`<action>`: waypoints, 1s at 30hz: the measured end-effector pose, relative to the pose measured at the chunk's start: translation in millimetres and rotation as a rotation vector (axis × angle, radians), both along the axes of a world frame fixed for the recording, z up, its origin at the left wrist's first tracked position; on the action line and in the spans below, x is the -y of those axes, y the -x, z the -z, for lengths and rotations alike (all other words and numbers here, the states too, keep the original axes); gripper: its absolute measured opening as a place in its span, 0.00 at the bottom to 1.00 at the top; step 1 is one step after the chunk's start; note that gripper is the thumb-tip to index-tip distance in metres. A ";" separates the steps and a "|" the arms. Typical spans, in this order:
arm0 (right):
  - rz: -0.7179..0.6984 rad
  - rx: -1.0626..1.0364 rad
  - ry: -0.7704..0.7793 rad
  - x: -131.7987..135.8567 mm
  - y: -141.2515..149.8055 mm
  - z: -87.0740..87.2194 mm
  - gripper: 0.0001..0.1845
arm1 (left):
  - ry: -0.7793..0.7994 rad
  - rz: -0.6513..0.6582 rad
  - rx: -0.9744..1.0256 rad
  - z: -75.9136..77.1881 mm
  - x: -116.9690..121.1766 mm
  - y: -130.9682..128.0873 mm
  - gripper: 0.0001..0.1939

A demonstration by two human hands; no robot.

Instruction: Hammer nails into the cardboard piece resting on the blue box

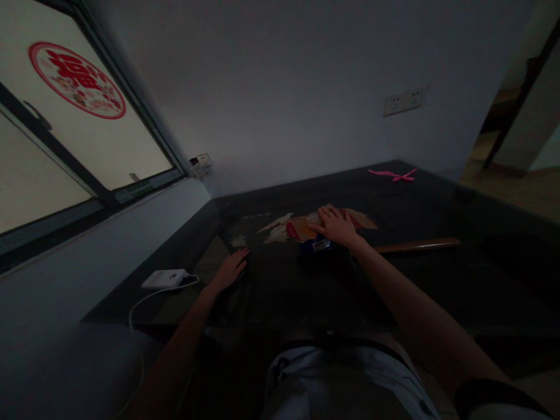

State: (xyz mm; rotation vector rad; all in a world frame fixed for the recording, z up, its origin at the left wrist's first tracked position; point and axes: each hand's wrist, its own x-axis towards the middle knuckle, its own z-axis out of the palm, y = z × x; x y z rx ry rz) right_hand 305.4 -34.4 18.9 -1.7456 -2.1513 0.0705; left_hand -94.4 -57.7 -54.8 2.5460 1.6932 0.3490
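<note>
My left hand (230, 269) lies palm down on the dark table, its fingers stretched out near the left side. A thin edge shows beneath its fingers, too dark to name. My right hand (338, 226) grips the top of a small cardboard box (322, 245), thumb to the left and fingers over the far side. The box is blue on its near side, with a white label, and its brown and red flaps are folded outward. A bit of clear plastic shows between thumb and fingers; the box's inside is mostly hidden.
A white power bank or adapter (164, 279) with a white cable sits at the table's left. A brown wooden stick (417, 245) lies right of the box. Near the far edge is a pink ribbon-like strip (396, 174). Walls stand behind and left of the table (280, 291).
</note>
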 end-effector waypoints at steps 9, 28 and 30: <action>-0.007 -0.010 0.001 -0.8 -0.3 0.2 0.41 | -0.131 -0.174 0.243 -1.9 -2.4 5.9 0.21; 0.003 -0.025 -0.004 -2.4 -0.6 2.7 0.42 | -0.008 -0.097 -0.381 -37.1 -63.4 6.8 0.10; 0.003 -0.026 -0.001 -2.7 -0.4 2.8 0.42 | -0.006 -0.111 -0.372 -35.5 -66.7 8.8 0.10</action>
